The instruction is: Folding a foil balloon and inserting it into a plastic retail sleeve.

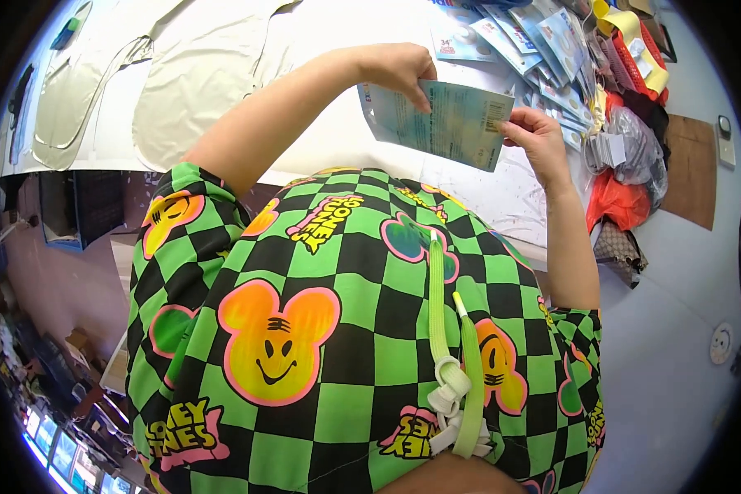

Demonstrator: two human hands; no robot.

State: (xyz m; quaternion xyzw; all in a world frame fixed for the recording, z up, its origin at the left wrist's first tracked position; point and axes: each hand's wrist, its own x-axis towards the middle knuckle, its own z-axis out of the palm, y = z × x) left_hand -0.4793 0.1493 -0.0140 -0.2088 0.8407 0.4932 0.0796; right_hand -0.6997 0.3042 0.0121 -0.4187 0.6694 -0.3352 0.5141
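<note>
A flat light-blue printed packet (449, 123) is held up over the near part of the white table, its printed face with a barcode turned toward me. My left hand (397, 72) grips its upper left edge, thumb lying over the front. At the packet's right edge, my right hand (537, 140) pinches the side between thumb and fingers. The fingers behind the packet are partly hidden. Just beyond my right hand lies a heap of similar blue and white packets (552, 58).
Cream fabric pieces with ties (198, 82) lie across the table's left side. Right of the packets are a red basket (630, 62), clear plastic bags (640, 152) and a red bag (617, 202). A brown board (690, 173) lies on the floor at right.
</note>
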